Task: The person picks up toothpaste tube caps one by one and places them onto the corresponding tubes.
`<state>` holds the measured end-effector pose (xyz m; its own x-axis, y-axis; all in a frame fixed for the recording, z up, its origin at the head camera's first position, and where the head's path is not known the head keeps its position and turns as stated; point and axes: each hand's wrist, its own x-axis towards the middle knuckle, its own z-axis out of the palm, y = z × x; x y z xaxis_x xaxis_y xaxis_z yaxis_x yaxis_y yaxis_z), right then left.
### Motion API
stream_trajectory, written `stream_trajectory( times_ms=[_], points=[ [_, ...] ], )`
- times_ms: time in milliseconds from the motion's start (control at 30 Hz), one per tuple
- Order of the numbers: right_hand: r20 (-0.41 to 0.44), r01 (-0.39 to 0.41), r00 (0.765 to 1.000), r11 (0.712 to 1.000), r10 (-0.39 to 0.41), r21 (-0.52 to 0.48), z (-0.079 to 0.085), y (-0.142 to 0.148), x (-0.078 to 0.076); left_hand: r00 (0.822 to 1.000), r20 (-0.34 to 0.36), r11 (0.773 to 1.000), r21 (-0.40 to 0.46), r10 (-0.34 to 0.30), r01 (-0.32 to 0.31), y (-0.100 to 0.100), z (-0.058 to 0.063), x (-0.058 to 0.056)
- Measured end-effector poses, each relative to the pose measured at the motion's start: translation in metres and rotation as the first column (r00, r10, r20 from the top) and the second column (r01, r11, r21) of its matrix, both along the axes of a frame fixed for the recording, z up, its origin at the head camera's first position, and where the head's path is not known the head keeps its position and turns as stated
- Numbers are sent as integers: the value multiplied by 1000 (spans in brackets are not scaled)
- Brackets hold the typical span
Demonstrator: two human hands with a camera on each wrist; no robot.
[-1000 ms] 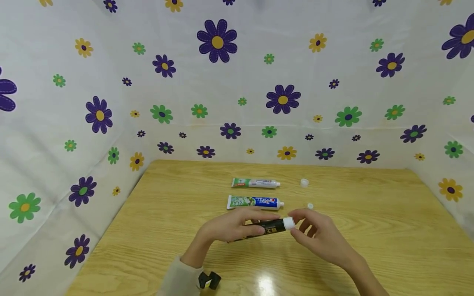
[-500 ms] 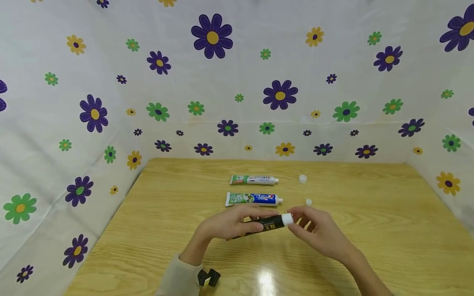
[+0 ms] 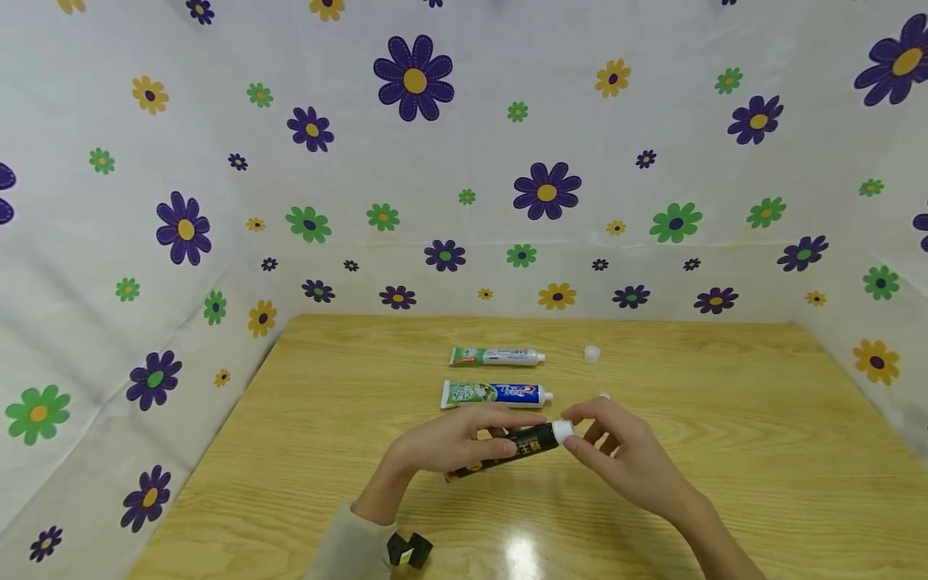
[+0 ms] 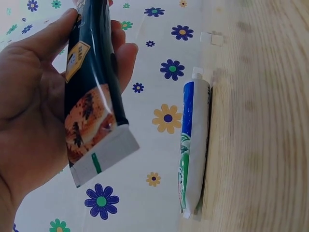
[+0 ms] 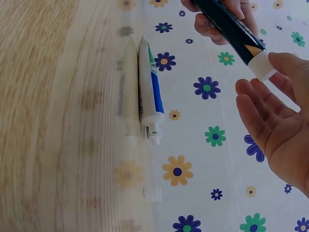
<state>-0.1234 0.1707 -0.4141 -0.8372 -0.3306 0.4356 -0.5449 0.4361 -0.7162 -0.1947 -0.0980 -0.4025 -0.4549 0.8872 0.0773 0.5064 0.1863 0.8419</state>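
Note:
A black toothpaste tube (image 3: 532, 441) with gold print is held above the table, tilted with its capped end up to the right. My left hand (image 3: 457, 439) grips its body, thumb on the near side and fingers on the far side. In the left wrist view the tube's flat crimped tail (image 4: 104, 157) sticks out below that hand. On the other end sits a white cap (image 5: 262, 66), which my right hand (image 3: 623, 451) pinches between thumb and index finger. The remaining right fingers, loosely bent, stay off the tube.
Behind the hands lies a blue and green toothpaste tube (image 3: 496, 394), uncapped. Farther back is a green and white tube (image 3: 497, 357), also uncapped. One loose white cap (image 3: 591, 354) stands right of it; another cap (image 3: 605, 396) is mostly hidden behind my right hand. Flowered cloth surrounds the wooden table (image 3: 348, 387).
The black tube has turned slightly in my left hand, its tail now a little lower. Right thumb and index finger stay at the cap. The head view has shifted slightly.

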Motion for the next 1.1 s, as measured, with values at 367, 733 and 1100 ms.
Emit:
stream_trajectory(
  times_ms=[367,733,1100],
  points=[
    [-8,-20,1000,1000,20,15,-6,3,2,1000,-11,1000,3,-5,5,2,-3,0],
    [50,-23,999,999,22,22,-8,-8,-3,1000,-16,999,-37,11,-11,-11,4,-1],
    [40,2,999,1000,-4,27,-3,-1,-2,1000,10,1000,-2,-2,2,-2,3,-3]
  ],
)
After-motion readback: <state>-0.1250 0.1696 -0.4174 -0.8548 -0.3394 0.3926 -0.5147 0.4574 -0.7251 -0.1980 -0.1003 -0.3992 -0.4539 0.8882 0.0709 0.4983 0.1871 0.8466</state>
